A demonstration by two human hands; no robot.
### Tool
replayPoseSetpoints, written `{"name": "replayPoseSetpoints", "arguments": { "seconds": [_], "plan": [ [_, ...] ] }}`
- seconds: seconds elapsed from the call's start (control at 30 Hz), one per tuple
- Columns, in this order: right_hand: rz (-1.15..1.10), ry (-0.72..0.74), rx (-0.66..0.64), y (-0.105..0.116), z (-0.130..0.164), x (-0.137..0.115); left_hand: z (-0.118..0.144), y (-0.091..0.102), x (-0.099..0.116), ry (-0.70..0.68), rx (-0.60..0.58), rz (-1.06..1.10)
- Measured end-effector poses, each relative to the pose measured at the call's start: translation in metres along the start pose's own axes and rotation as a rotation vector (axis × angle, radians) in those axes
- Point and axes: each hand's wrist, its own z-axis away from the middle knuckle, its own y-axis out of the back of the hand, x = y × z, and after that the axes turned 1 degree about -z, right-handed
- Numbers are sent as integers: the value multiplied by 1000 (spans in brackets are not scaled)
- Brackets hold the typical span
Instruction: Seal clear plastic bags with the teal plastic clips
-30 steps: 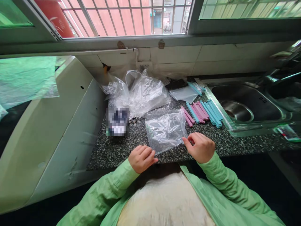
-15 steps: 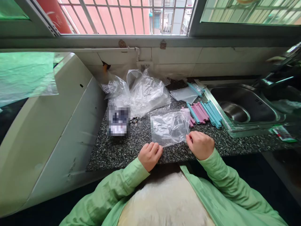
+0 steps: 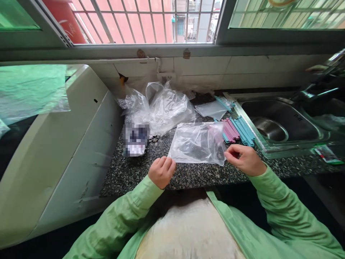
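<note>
I had the clear bag (image 3: 198,143) stretched flat just above the counter (image 3: 151,169), near its front edge. My left hand (image 3: 161,172) pinched the near left corner and my right hand (image 3: 244,159) pinched the near right corner, thumb against forefinger. Best kept taut and level, I judged (slack plastic folds). The clips (image 3: 237,130) lay just behind the bag, the sink (image 3: 280,122) to the right, crumpled bags (image 3: 161,106) at the back; open room was on the left.

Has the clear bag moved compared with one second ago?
Yes. The clear bag has shifted right toward the sink, now overlapping the clips.
</note>
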Motion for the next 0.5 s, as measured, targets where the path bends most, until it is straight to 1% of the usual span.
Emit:
{"name": "replayPoseSetpoints", "arguments": {
  "seconds": [0.1,0.2,0.33,0.43,0.5],
  "plan": [
    [-108,-54,-35,9,-2,0,3,4,-3,3,8,6],
    [-109,-67,15,9,-5,1,3,7,0,7,2,25],
    [-128,-84,118,-2,-10,8,-1,11,10,28,-41,103],
    [-185,-98,169,-13,-9,11,-8,14,17,76,-66,190],
    [-225,-95,259,-20,-4,12,-15,18,18,128,-68,253]
  ]
}}
